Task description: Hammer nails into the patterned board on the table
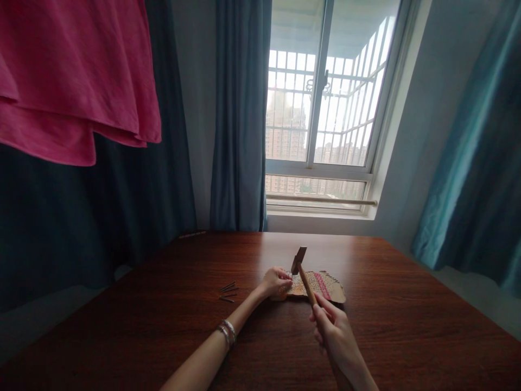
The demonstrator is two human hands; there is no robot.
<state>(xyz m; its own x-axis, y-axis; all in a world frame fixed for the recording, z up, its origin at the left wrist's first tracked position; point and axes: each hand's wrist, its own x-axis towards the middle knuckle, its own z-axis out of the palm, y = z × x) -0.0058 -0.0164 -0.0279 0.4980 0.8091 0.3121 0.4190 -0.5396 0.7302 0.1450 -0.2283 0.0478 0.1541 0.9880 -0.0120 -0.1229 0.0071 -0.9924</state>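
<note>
A small hammer (300, 262) with a wooden handle is raised over a flat wooden piece (325, 287) with a pink patterned strip, lying on the dark wooden table (163, 315). My right hand (331, 328) grips the handle's lower end. My left hand (275, 281) rests at the piece's left edge, fingers pinched together just under the hammer head; what they pinch is too small to make out. Bracelets sit on my left wrist (227, 331).
Several loose nails (228, 290) lie on the table left of my left hand. A window with blue curtains (240, 119) is behind the table. A pink cloth (77, 76) hangs at the upper left.
</note>
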